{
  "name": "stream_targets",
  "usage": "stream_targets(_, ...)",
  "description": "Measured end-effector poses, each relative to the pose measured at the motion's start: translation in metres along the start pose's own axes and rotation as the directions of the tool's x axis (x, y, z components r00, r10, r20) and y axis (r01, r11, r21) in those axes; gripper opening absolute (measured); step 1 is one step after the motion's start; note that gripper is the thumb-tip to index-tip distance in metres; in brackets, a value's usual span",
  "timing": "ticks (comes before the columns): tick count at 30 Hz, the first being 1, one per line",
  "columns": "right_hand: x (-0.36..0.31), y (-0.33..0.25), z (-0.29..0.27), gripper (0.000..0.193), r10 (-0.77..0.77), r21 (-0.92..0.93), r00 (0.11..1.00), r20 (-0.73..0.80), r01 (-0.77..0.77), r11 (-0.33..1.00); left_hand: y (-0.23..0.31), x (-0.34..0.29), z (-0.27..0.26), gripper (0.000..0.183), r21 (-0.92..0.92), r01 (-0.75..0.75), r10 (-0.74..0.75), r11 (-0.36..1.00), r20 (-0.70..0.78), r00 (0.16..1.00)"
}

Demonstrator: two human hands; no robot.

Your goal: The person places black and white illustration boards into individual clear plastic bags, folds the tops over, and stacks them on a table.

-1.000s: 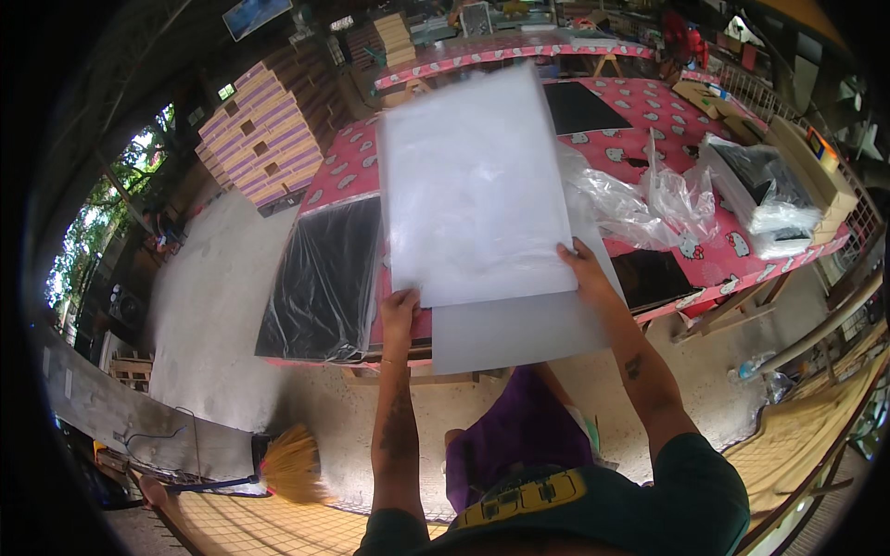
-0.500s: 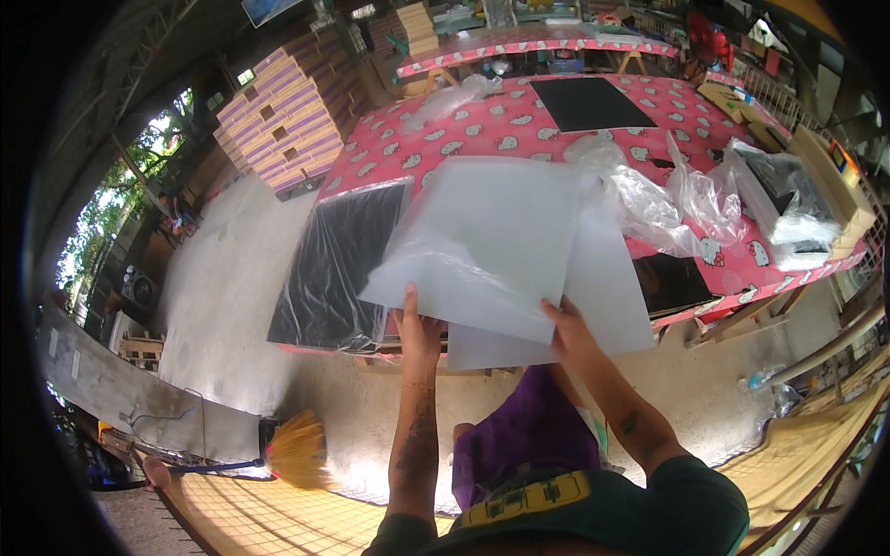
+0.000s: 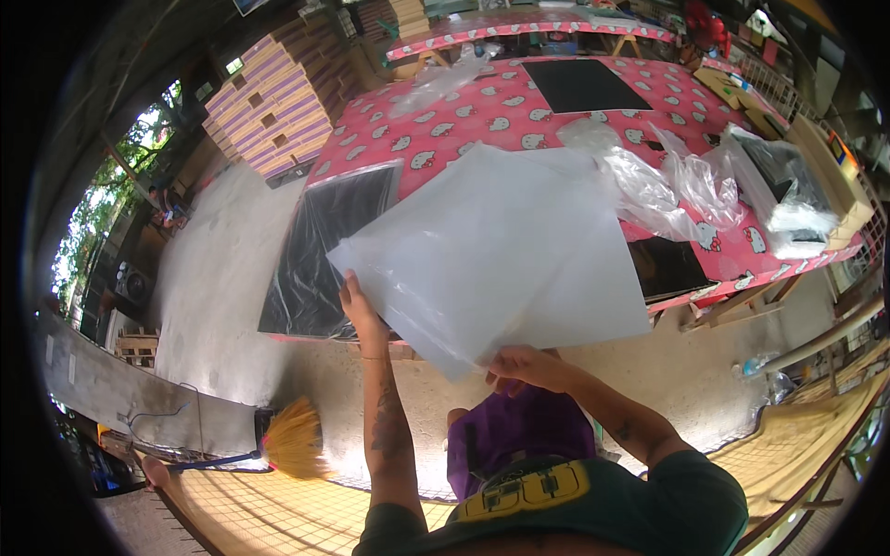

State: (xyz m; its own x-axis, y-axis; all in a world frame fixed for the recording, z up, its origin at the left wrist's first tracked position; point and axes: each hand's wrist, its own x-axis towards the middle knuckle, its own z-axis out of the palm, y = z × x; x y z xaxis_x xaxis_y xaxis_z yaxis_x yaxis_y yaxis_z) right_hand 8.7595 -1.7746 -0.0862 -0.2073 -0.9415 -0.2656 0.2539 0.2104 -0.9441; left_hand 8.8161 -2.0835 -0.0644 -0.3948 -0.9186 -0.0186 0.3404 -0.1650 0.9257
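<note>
A translucent whitish plastic bag point(image 3: 454, 250) lies slanted above the near part of the pink table, one corner pointing at my body. My left hand point(image 3: 360, 306) grips its left edge, thumb on top and the other fingers out of sight beneath. At its near corner, my right hand point(image 3: 527, 367) is closed on the edge with fingers curled. A second pale sheet point(image 3: 598, 292) lies under the bag and shows on the right. Left of the bag is a black panel wrapped in clear plastic point(image 3: 324, 255).
The pink patterned tabletop point(image 3: 445, 125) also bears a bare black panel point(image 3: 586, 85), crumpled clear plastic point(image 3: 644, 190) and wrapped panels point(image 3: 783, 190) beside cardboard. Stacked boxes point(image 3: 269, 116) stand at far left. A broom point(image 3: 295, 440) lies at lower left.
The bag has turned, its near corner swinging down toward me. My left hand has moved left and slightly up; my right hand has moved left and down along with the corner.
</note>
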Motion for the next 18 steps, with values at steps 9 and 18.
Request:
stream_targets(9,0.025,0.015,0.029,0.035,0.023,0.016,1.0,0.005,-0.023,1.0,-0.06,0.039,-0.031,0.052,0.42,-0.212,0.201,0.882,0.07,0.977)
stream_targets(18,0.017,0.015,0.01,0.035,0.014,0.04,0.998,-0.054,-0.012,0.999,-0.031,0.006,-0.004,0.056,0.279,-0.031,0.016,0.96,0.057,0.998)
